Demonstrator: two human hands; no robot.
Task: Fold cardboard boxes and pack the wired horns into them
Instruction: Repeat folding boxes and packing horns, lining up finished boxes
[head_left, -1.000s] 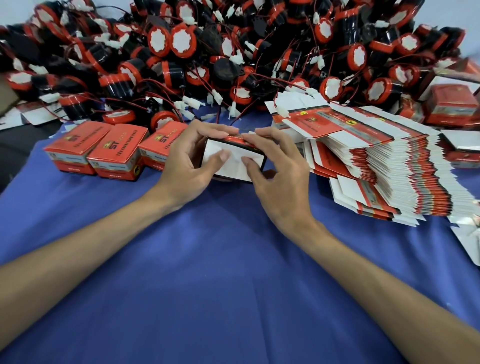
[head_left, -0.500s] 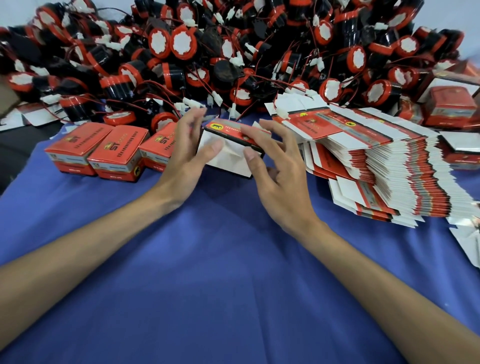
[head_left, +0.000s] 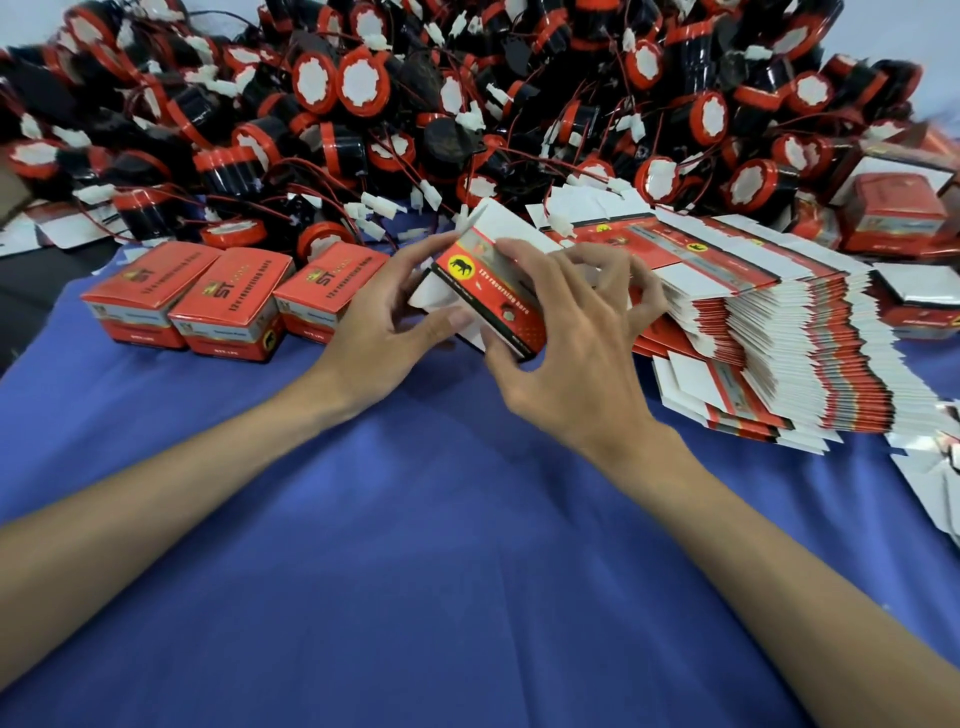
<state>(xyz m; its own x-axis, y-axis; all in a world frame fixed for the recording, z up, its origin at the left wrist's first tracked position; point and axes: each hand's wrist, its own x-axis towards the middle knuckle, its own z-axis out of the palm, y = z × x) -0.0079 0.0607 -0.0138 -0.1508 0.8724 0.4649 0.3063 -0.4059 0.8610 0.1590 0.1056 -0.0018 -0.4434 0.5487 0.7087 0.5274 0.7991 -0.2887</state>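
Box (head_left: 488, 299): rotated, red face now up — folding not finished.
Left hand (head_left: 374, 332): grips its end.
Right hand (head_left: 576, 364): pinches its side.

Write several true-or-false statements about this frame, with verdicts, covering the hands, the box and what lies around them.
1. The left hand and the right hand both hold one red box over the blue cloth. True.
2. Three closed boxes stand in a row to the left of the hands. True.
3. The stack of flat boxes lies to the left of the hands. False: the stack of flat boxes lies to their right.
4. The pile of horns sits at the near edge of the cloth. False: the horns are heaped at the far side, beyond the hands.
5. The held box is fully shut. False: a white flap stands open at its far end.
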